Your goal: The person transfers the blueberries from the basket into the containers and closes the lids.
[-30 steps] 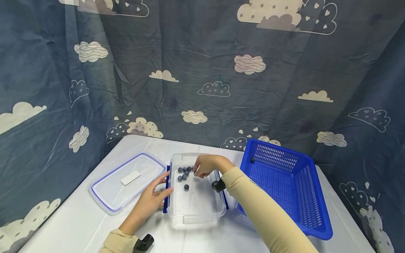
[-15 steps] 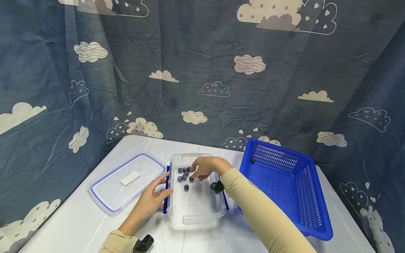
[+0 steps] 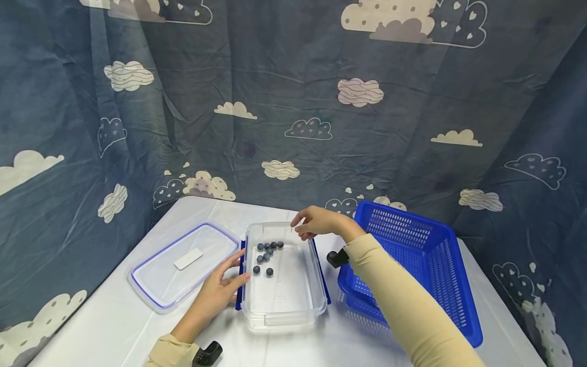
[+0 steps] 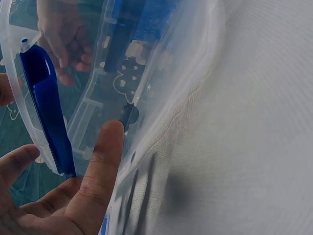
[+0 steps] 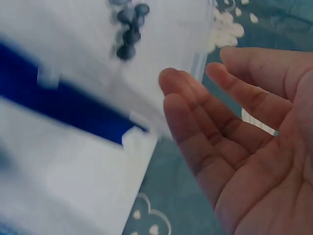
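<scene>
A clear plastic container (image 3: 293, 290) with blue side clips stands on the white table, several blueberries (image 3: 267, 257) loose on its floor, mostly at the far left. My left hand (image 3: 222, 285) touches its left side with extended fingers, the thumb at the rim; in the left wrist view the fingers lie spread around a blue clip (image 4: 49, 110). Over the container's far right corner hovers my right hand (image 3: 321, 221), holding nothing, its fingers relaxed and apart in the right wrist view. One blueberry (image 3: 256, 269) lies by the left wall, near the left thumb.
A clear lid (image 3: 158, 270) with a blue seal and a white label lies left of the container. To the right stands a blue slatted basket (image 3: 451, 285), partly behind the right forearm. A dark cloud-print cloth (image 3: 403, 117) hangs behind the table.
My right hand has let go of a blueberry, which now lies by the container's left wall. It has risen away to the far right. The left hand stays in place.
</scene>
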Demonstrator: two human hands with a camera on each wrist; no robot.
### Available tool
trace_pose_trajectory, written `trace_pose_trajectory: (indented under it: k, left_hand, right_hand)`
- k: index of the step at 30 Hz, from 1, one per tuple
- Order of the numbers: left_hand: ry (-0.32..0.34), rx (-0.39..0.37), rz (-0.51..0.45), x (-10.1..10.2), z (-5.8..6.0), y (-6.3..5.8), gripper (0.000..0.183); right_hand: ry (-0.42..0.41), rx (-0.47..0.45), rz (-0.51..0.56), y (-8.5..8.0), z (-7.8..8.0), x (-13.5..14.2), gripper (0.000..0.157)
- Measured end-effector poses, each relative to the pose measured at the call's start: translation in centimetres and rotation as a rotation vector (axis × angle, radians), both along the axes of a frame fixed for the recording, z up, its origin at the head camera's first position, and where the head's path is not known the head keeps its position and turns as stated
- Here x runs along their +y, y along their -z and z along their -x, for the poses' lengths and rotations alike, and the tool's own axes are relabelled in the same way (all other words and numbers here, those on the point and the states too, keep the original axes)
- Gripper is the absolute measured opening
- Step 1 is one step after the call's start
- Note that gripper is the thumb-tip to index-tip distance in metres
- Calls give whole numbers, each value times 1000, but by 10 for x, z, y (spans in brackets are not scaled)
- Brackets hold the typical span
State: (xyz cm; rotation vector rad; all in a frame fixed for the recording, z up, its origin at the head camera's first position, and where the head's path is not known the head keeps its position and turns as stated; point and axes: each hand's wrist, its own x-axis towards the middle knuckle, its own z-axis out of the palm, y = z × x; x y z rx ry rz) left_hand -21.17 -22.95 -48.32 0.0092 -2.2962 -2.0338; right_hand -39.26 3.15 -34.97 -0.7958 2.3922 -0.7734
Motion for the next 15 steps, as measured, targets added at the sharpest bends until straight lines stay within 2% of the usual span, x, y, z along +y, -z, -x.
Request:
trace_pose_trajectory:
  k: [8,15]
  left_hand:
    - [-4,-12,-3,1,0,0,67]
    - [-3,-12,-12,2,1,0,66]
  right_hand:
    - [103,66,64,-2,21,39,32]
    - [208,120,93,-1,31,68,33]
